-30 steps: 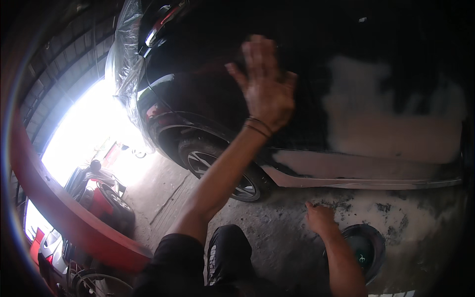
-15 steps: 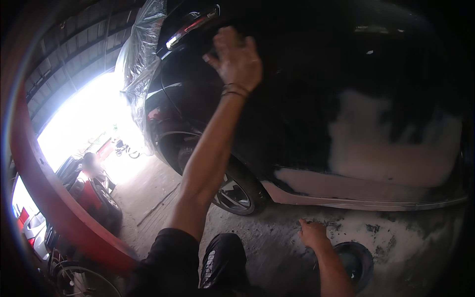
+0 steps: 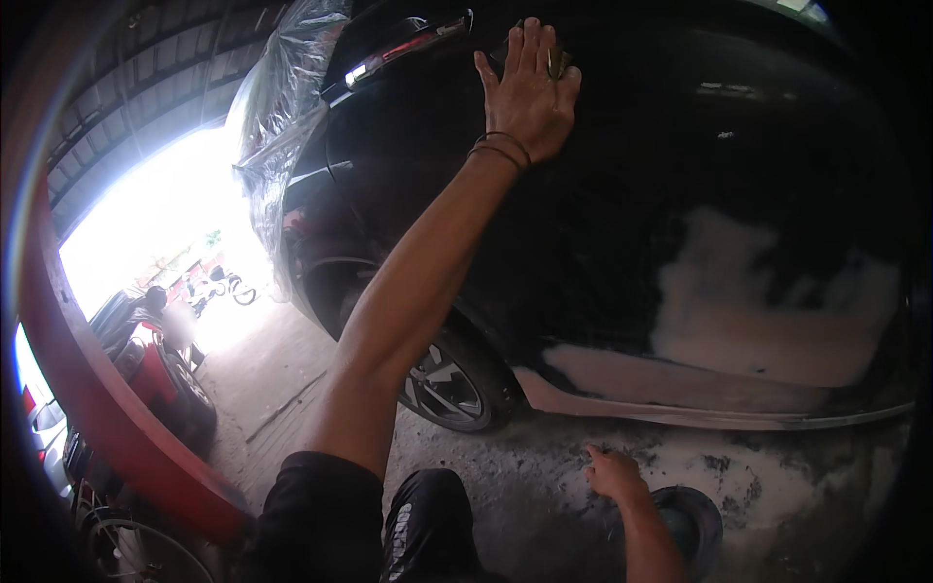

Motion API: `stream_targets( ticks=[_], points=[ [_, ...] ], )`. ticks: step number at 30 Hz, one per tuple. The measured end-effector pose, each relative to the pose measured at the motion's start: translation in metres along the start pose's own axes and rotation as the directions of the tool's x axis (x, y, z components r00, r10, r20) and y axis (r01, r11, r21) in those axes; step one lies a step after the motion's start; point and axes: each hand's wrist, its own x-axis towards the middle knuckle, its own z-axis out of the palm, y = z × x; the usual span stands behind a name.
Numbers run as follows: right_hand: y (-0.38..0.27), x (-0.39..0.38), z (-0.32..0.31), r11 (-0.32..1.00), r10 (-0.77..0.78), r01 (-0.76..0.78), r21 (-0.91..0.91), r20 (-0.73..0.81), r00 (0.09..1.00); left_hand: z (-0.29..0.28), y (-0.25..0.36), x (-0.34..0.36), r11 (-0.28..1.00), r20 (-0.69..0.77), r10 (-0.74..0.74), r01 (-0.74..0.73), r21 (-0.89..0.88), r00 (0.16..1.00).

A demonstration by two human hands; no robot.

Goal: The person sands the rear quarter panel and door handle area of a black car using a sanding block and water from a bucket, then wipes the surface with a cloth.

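Note:
My left hand (image 3: 530,92) lies flat against the black car body (image 3: 593,214), fingers stretched out. A thin piece that looks like sandpaper (image 3: 557,64), dark and yellowish, shows between its fingers; most of it is hidden under the hand. Low on the right, my right hand (image 3: 615,474) hangs above the floor beside the car's lower edge, index finger extended. Its other fingers partly curl, and nothing shows in it. Just behind its wrist stands a dark round bucket (image 3: 708,515) with a greenish inside, partly covered by my forearm. Dull greyish-pink patches (image 3: 739,321) mark the lower body panel.
A wheel (image 3: 452,389) stands below my left forearm. Clear plastic sheeting (image 3: 282,107) hangs over the car's end, near a light (image 3: 398,53). A red post (image 3: 117,408) curves along the left, with a bicycle wheel (image 3: 146,554) and a red vehicle (image 3: 160,374) beyond.
My left hand has moved up and to the right across the car body with its fingers spread. The right hand stays nearly in place. The view has shifted slightly.

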Motion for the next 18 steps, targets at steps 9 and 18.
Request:
stream_targets(
  ticks=[9,18],
  points=[
    [0.003,0.003,-0.005,1.000,-0.008,0.009,0.007,-0.011,1.000,-0.039,-0.082,-0.016,0.877,0.255,-0.401,0.288,0.385,0.880],
    [0.005,0.010,0.013,0.999,0.008,0.000,-0.050,0.164,0.986,-0.075,-0.145,-0.050,0.951,0.208,-0.165,0.100,0.293,0.964]
  ],
)
